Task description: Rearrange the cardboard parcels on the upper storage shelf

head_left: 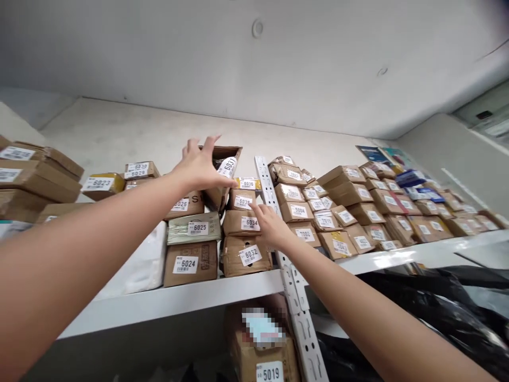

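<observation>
My left hand reaches up and grips a brown cardboard parcel labelled 6031, which sits tilted on top of a stack on the high white shelf. My right hand rests with fingers spread against the parcel labelled 6034, just left of the perforated white upright. Below lie parcel 6032 and, to the left, parcels 6025 and 6024.
Many taped brown parcels with numbered labels fill the shelf on both sides of the upright, such as 6023 and 7002. A box labelled 5019 stands on the level below. Black plastic bags lie at the lower right. The ceiling is close above.
</observation>
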The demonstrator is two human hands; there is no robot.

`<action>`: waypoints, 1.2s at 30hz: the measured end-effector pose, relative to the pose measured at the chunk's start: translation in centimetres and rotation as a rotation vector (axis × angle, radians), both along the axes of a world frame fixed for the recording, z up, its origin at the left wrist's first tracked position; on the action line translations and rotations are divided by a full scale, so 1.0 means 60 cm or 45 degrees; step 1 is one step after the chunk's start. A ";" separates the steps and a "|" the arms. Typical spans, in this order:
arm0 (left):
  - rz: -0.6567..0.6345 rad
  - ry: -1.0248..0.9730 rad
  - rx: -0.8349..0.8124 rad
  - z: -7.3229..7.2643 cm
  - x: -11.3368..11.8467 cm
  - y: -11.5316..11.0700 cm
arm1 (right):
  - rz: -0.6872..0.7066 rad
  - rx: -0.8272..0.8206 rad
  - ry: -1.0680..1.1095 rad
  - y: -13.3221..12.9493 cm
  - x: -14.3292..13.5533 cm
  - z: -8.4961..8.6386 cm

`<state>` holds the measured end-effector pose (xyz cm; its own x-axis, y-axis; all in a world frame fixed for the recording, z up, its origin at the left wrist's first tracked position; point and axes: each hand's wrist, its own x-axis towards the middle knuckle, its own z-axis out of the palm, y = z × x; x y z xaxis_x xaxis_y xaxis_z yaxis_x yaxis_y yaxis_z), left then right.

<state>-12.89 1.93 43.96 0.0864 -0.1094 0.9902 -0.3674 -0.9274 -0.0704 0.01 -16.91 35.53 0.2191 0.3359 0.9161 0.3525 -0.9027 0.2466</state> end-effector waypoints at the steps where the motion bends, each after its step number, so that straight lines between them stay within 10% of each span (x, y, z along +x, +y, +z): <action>1: 0.023 0.036 -0.010 0.006 -0.005 -0.004 | 0.036 -0.010 -0.010 0.000 -0.001 -0.001; 14: -0.090 0.070 -0.345 -0.001 0.021 -0.065 | 0.044 -0.076 -0.433 0.015 0.056 -0.021; 23: -0.120 -0.043 -0.327 0.017 0.012 -0.059 | -0.047 -0.126 -0.213 0.017 0.022 -0.023; 36: -0.121 -0.257 -0.419 0.044 -0.116 -0.034 | -0.011 -0.087 -0.097 0.017 0.017 -0.025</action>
<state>-19.85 -0.12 46.58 -0.1087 0.2187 0.9697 -0.4615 -0.8751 0.1456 1.00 -15.91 34.05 0.1526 0.3966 0.9052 0.3224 -0.8858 0.3338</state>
